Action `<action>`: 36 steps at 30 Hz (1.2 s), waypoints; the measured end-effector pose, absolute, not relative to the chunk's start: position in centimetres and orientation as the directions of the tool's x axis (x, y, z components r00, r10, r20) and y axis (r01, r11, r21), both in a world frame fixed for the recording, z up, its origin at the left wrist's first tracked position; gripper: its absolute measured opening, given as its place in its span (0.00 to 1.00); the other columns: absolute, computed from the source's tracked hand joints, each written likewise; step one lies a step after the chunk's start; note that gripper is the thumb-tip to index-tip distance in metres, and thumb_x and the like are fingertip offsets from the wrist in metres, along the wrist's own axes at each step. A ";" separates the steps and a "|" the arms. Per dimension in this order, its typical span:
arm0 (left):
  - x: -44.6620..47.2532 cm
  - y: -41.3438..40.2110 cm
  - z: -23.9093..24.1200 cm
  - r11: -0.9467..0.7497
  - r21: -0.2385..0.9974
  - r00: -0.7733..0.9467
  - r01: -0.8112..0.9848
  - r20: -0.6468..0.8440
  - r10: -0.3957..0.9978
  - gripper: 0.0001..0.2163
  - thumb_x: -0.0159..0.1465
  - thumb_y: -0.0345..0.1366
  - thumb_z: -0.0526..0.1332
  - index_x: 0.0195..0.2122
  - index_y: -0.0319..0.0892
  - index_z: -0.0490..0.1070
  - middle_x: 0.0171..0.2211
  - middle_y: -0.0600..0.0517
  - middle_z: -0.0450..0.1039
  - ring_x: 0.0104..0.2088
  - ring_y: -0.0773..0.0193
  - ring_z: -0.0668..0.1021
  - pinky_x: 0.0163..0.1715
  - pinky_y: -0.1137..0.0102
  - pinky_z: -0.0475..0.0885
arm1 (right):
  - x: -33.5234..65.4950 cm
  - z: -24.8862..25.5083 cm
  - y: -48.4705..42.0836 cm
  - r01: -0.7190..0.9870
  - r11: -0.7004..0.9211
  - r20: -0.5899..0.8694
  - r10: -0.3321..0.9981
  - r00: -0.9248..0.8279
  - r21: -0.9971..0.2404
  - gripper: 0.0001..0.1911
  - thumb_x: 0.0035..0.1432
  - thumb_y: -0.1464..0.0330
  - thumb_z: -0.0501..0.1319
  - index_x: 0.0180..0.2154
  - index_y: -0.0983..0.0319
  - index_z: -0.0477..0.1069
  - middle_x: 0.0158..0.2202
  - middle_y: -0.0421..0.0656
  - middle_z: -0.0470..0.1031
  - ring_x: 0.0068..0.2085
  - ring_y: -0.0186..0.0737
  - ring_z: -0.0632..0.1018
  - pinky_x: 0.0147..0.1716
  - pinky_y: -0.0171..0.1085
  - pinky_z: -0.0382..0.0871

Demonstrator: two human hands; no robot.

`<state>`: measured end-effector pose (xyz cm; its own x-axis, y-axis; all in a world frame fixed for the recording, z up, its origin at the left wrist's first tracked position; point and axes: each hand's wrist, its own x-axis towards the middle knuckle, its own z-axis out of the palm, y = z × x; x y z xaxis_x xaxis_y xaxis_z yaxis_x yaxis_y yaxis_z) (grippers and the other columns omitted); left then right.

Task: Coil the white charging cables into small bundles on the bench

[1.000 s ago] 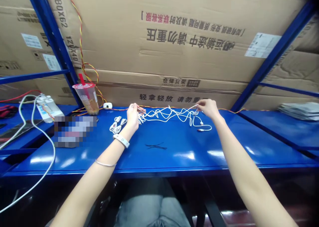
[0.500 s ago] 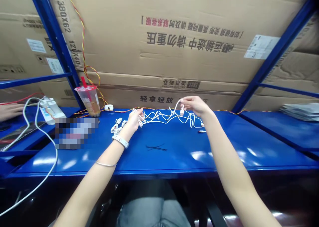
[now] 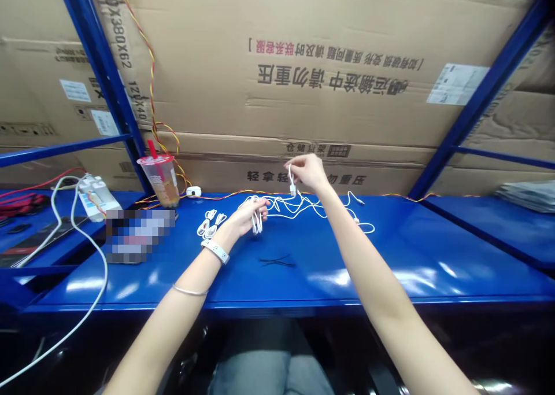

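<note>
My left hand [image 3: 250,216] is closed around white cables, whose gathered loops hang below its fingers just above the blue shelf. Raised a little higher, my right hand [image 3: 307,169] pinches a white cable [image 3: 292,188] near its plug end, which dangles down. Loose white cables [image 3: 299,209] lie tangled on the shelf between and beyond the hands, with some ends spread to the right. Beside my left wrist rest small white cable bundles [image 3: 210,224], held with dark ties. Nearer the front edge lie several thin black ties [image 3: 277,261].
A lidded drink cup [image 3: 161,181] with a red straw stands at the back left, by a small white case [image 3: 193,192]. A white power strip [image 3: 99,197] is at the left. Cardboard [image 3: 269,117] backs the blue shelf [image 3: 390,256]. Red-yellow wires [image 3: 151,77] run along it.
My right hand has moved left and up with its cable end. My left hand has shifted slightly right, and its loops now hang lower. The other person's hand has left the view.
</note>
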<state>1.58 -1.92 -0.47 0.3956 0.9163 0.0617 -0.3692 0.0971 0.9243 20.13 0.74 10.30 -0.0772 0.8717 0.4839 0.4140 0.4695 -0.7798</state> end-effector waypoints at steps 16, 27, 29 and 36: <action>2.8 -2.1 -0.8 -0.162 0.941 0.108 -0.298 0.202 0.973 0.16 0.59 0.50 0.61 0.36 0.45 0.59 0.33 0.53 0.73 0.24 0.67 0.78 0.19 0.73 0.71 | 15.9 2.6 -0.2 0.461 0.411 0.400 0.908 -0.127 -0.786 0.03 0.41 0.72 0.63 0.21 0.61 0.69 0.20 0.39 0.73 0.26 0.39 0.77 0.26 0.33 0.68; 2.4 -3.5 -0.1 -0.073 0.980 0.358 -0.185 0.136 0.924 0.25 0.50 0.40 0.71 0.41 0.44 0.57 0.23 0.60 0.67 0.18 0.72 0.71 0.18 0.76 0.67 | 17.1 2.5 -0.4 0.284 0.438 0.342 0.880 -0.330 -0.853 0.12 0.40 0.73 0.60 0.32 0.62 0.72 0.23 0.36 0.71 0.20 0.29 0.68 0.18 0.29 0.62; 2.2 -3.7 0.2 -0.047 0.978 0.400 -0.205 0.127 0.908 0.23 0.50 0.40 0.71 0.41 0.43 0.59 0.25 0.57 0.69 0.20 0.71 0.73 0.20 0.75 0.68 | 17.5 2.7 -0.6 0.210 0.456 0.354 0.850 -0.390 -0.865 0.09 0.41 0.72 0.60 0.30 0.63 0.71 0.25 0.37 0.71 0.22 0.29 0.69 0.19 0.29 0.63; 1.9 -3.2 -0.1 -0.077 0.973 0.423 -0.216 0.164 0.891 0.21 0.52 0.43 0.68 0.42 0.41 0.62 0.26 0.55 0.70 0.20 0.71 0.72 0.21 0.73 0.69 | 17.3 3.0 -1.1 0.164 0.454 0.338 0.819 -0.464 -0.876 0.13 0.42 0.72 0.61 0.34 0.63 0.72 0.26 0.38 0.72 0.24 0.31 0.71 0.22 0.30 0.66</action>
<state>1.87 -3.20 -0.15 0.4230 0.8912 0.1639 -0.2156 -0.0767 0.9735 17.30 -1.12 3.04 -0.4643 0.8188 0.3377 0.1644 0.4544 -0.8755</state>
